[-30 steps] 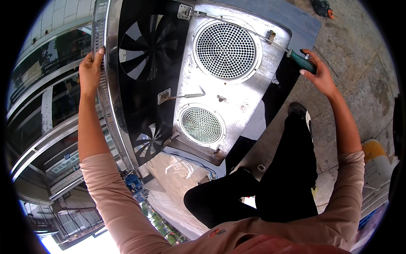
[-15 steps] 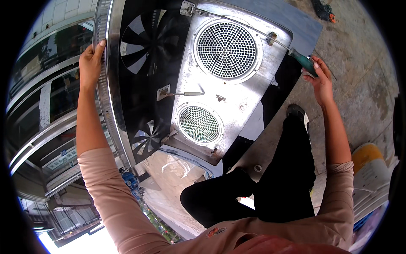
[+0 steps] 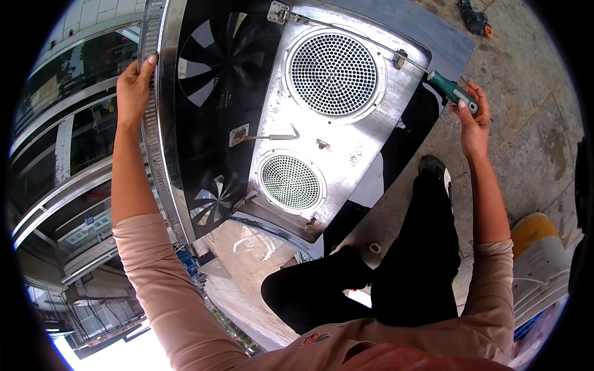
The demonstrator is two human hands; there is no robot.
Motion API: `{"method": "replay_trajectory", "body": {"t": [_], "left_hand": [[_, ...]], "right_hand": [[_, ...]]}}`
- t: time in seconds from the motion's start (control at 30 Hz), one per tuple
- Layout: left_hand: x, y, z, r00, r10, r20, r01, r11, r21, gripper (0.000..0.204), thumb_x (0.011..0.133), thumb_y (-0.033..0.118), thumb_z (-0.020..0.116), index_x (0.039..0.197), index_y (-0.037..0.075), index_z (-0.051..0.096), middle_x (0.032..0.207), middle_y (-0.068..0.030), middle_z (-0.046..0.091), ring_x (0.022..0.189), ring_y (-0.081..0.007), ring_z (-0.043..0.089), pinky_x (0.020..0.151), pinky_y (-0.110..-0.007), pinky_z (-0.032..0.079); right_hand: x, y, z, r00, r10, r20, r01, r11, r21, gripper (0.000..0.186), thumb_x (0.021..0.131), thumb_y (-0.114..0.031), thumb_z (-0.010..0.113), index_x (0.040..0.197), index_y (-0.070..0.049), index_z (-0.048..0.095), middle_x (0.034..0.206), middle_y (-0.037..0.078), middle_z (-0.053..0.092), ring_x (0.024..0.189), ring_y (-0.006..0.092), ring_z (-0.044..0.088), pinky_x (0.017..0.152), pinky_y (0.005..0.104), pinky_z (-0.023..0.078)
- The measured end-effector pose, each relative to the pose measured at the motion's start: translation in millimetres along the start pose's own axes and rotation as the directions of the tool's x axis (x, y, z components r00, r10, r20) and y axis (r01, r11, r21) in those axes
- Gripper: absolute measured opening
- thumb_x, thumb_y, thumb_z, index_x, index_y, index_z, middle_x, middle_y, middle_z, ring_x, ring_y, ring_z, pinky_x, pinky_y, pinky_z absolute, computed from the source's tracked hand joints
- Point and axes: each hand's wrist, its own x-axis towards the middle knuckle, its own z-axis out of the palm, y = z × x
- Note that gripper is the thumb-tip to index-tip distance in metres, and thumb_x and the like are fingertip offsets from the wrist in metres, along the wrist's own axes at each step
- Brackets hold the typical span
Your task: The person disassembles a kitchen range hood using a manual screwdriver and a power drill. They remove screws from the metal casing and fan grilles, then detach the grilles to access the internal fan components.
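Head view shows us leaning over a metal panel (image 3: pixel 346 142) with two round perforated grilles, hinged open from a dark housing with fan blades (image 3: pixel 216 68) behind it. Our right hand (image 3: pixel 473 123) is curled around the green handle of a screwdriver (image 3: pixel 453 91), fingers wrapped shut on it. The tool's long thin shaft runs up and to the left from the handle, along the upper edge of the panel, past a small latch (image 3: pixel 400 59) and on toward the bracket (image 3: pixel 278 11) at the top corner; where its tip ends we cannot tell. So the tool lies wholly on the right side, its long axis following the panel's top edge, and the right hand is by far the nearer one.

Our left hand (image 3: pixel 133 86) is well apart from it, across the fan housing, fingers closed over the ridged metal edge (image 3: pixel 151 123) of the frame, the arm stretched nearly straight. The right forearm rises from the lower edge with the wrist bent slightly inward. Below, our dark trouser legs (image 3: pixel 396 272) and a shoe (image 3: pixel 433 168) stand on the concrete floor (image 3: pixel 532 123), with a white and yellow bucket (image 3: pixel 538 260) to the right.
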Motion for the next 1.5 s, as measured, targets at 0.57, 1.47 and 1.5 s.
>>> {"method": "replay_trajectory", "body": {"t": [0.57,1.47,1.5], "left_hand": [[0.6,10.1,3.6,1.000,0.004,-0.001,-0.004,1.000,0.007,0.037,0.094,0.035,0.063,0.090,-0.001,0.067,0.074,0.0041,0.059,0.066,-0.0031,0.046,0.060,-0.020,0.039],[5.5,-11.1,-0.9,1.000,0.012,-0.017,-0.012,1.000,-0.005,0.043,0.092,0.041,0.064,0.087,-0.001,0.066,0.071,0.0042,0.056,0.064,-0.0039,0.045,0.058,-0.020,0.038],[4.6,-11.7,-0.2,1.000,0.007,-0.017,-0.007,1.000,-0.022,0.043,0.092,0.041,0.064,0.087,-0.001,0.066,0.071,0.0044,0.056,0.064,-0.0037,0.045,0.058,-0.020,0.038]], "right_hand": [[24.4,4.0,-25.2,0.903,0.420,0.088,-0.426,0.902,0.070,0.038,0.097,-0.027,0.055,0.127,-0.004,0.053,0.103,0.008,0.061,0.081,0.0149,0.061,0.073,0.0272,0.051],[-6.5,1.3,0.3,0.893,0.445,0.072,-0.448,0.861,0.242,0.032,0.099,-0.026,0.052,0.121,-0.003,0.055,0.082,0.004,0.061,0.064,0.0106,0.053,0.059,0.0228,0.042],[-11.6,-6.0,9.6,0.893,0.449,0.031,-0.436,0.846,0.306,0.033,0.100,-0.027,0.051,0.122,-0.003,0.055,0.080,0.005,0.061,0.061,0.0101,0.052,0.057,0.0224,0.041]]}}
